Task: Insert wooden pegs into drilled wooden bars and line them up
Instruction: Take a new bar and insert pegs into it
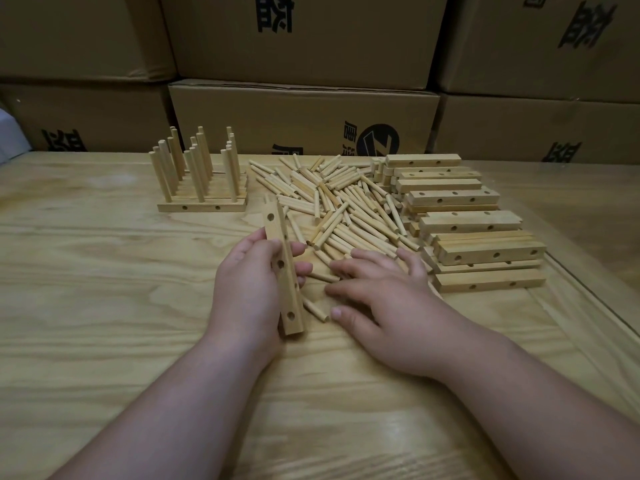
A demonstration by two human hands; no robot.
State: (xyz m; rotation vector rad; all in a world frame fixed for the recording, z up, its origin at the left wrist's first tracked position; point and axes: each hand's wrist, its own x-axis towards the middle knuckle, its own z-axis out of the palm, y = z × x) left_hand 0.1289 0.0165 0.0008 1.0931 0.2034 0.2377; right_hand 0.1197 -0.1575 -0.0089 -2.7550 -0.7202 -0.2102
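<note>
Here the left hand grips a pale drilled wooden bar, empty, mid-tabletop; the right hand, fingers spread, rests on the loose heap of short round wooden pegs. Next: pinch one peg, align it to a hole.

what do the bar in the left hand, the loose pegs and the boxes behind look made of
Bar gripped by the left hand: pale, seemingly unfinished wood, matte, with drilled round holes.
Loose pegs: the same light wood by colour, apparently bare, matte dowels.
Boxes: brown cardboard, probably corrugated, with folded flap seams and black print.
Table: light wood or veneer with bold grain and a slight sheen, possibly sealed.
</note>
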